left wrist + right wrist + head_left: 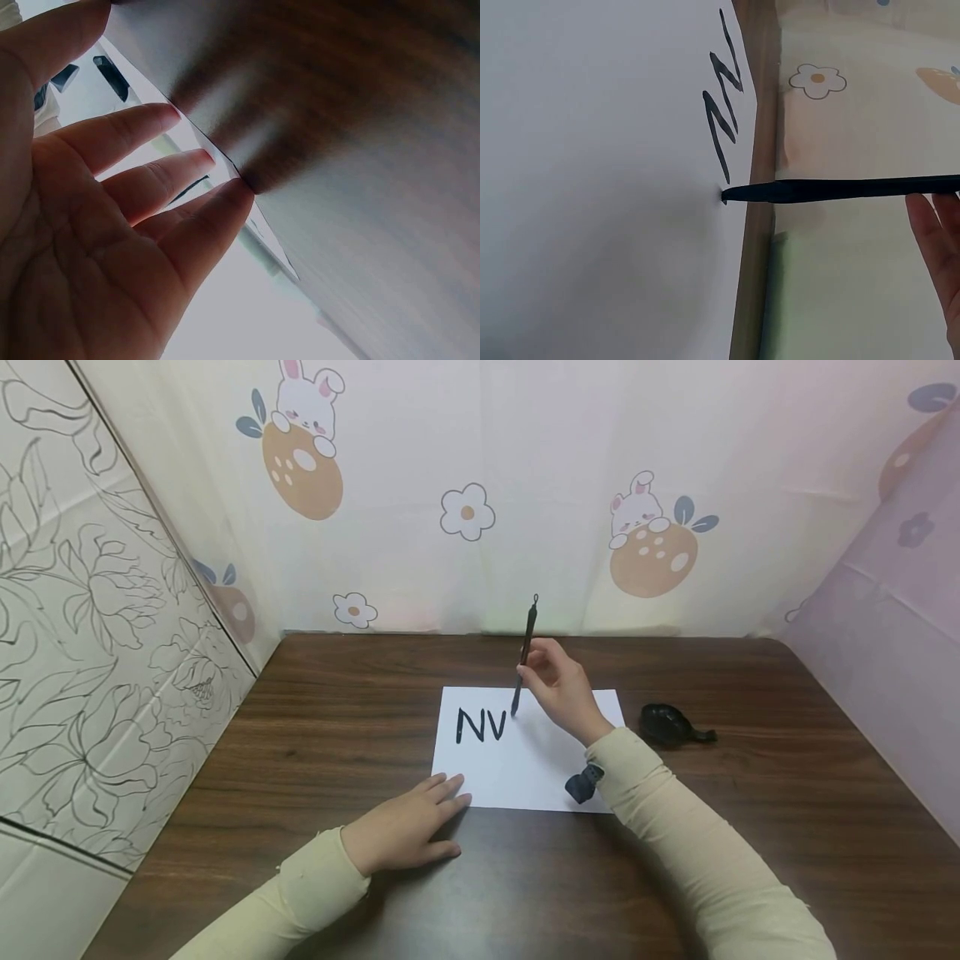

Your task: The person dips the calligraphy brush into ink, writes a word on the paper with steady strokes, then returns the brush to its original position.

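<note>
A white sheet of paper point(525, 777) lies on the dark wooden table, with the black letters "NV" point(482, 725) near its upper left. My right hand point(558, 681) pinches a slim black writing brush point(528, 635) that has a small loop at its top. The brush stands nearly upright, and its tip point(726, 196) touches the paper just right of the V, beside the black strokes point(721, 120) in the right wrist view. My left hand point(408, 827) rests with spread, fairly straight fingers on the sheet's lower left corner and the table; its palm point(82, 247) shows in the left wrist view.
Right of the paper sits a glossy black dish point(667, 724) with a short stem-like handle. A dark wrist-worn device point(583, 783) hangs under my right sleeve, over the sheet. A curtain point(540, 435) printed with rabbits and flowers stands behind the table's far edge.
</note>
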The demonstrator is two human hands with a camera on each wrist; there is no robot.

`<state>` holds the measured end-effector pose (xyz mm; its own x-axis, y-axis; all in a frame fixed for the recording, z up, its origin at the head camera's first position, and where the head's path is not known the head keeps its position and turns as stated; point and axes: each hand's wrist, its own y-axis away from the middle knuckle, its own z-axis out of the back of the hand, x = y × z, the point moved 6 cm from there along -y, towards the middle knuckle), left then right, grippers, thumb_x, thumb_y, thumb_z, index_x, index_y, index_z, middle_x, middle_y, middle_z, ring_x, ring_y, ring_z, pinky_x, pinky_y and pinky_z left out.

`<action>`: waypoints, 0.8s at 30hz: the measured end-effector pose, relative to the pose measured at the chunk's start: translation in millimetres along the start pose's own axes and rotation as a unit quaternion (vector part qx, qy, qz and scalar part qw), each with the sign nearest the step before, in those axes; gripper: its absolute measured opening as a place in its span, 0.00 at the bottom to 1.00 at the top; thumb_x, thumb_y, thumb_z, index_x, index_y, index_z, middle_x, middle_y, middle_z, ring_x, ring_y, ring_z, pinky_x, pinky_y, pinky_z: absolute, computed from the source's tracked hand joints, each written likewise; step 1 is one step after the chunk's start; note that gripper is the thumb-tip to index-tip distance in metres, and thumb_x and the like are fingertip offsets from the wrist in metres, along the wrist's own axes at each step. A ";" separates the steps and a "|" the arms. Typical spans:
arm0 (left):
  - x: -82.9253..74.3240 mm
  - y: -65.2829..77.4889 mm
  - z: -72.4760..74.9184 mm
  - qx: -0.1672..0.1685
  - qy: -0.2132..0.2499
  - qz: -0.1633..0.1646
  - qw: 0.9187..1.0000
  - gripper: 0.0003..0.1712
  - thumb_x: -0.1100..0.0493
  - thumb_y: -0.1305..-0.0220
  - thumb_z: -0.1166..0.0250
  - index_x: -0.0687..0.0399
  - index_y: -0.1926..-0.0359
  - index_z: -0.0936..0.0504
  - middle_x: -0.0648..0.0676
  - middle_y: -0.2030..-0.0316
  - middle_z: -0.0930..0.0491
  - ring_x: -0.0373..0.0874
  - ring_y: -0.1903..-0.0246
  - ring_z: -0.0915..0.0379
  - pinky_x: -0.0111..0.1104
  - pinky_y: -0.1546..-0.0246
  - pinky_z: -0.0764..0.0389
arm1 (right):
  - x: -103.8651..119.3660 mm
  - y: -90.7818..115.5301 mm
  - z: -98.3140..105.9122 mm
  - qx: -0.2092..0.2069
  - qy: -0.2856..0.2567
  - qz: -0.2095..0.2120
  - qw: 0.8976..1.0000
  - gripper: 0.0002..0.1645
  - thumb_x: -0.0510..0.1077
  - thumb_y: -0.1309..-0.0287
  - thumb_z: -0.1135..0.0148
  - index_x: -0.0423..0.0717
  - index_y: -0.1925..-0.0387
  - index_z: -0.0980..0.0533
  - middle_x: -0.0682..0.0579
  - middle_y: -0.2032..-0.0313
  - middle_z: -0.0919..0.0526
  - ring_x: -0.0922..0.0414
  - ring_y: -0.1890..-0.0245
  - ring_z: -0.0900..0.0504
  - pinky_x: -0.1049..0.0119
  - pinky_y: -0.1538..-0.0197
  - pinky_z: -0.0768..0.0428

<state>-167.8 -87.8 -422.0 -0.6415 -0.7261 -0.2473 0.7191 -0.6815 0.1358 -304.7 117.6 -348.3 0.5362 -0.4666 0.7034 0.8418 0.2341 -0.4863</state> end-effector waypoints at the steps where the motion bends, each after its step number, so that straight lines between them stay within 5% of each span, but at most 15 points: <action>1: 0.1 0.0 0.0 0.000 0.001 0.000 1.000 0.37 0.42 0.36 0.37 0.55 0.31 0.31 0.61 0.28 0.39 0.61 0.28 0.43 0.48 0.30 0.35 | -0.1 0.4 -0.1 0.002 -0.001 -0.002 1.000 0.18 0.39 0.35 0.39 0.46 0.46 0.30 0.46 0.60 0.19 0.52 0.57 0.18 0.55 0.55 0.17; 10: 0.3 0.1 0.1 0.000 0.001 0.001 1.000 0.37 0.43 0.36 0.36 0.55 0.31 0.31 0.61 0.28 0.39 0.61 0.28 0.43 0.48 0.30 0.35 | 2.1 4.4 1.0 0.005 0.000 -0.008 1.000 0.19 0.40 0.35 0.39 0.47 0.44 0.30 0.46 0.59 0.19 0.51 0.54 0.18 0.53 0.53 0.18; 24: 0.3 0.4 0.5 0.001 0.003 0.005 1.000 0.37 0.43 0.36 0.36 0.55 0.31 0.31 0.61 0.28 0.38 0.60 0.28 0.43 0.49 0.31 0.34 | 2.5 8.3 0.3 0.026 -0.020 -0.009 0.999 0.20 0.40 0.35 0.39 0.49 0.44 0.30 0.48 0.61 0.19 0.48 0.63 0.14 0.60 0.58 0.13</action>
<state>-167.9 -88.2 -421.5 -0.6324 -0.7323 -0.2524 0.7247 -0.6745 0.1410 -296.4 118.6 -350.5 0.5229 -0.4361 0.7324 0.8524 0.2714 -0.4470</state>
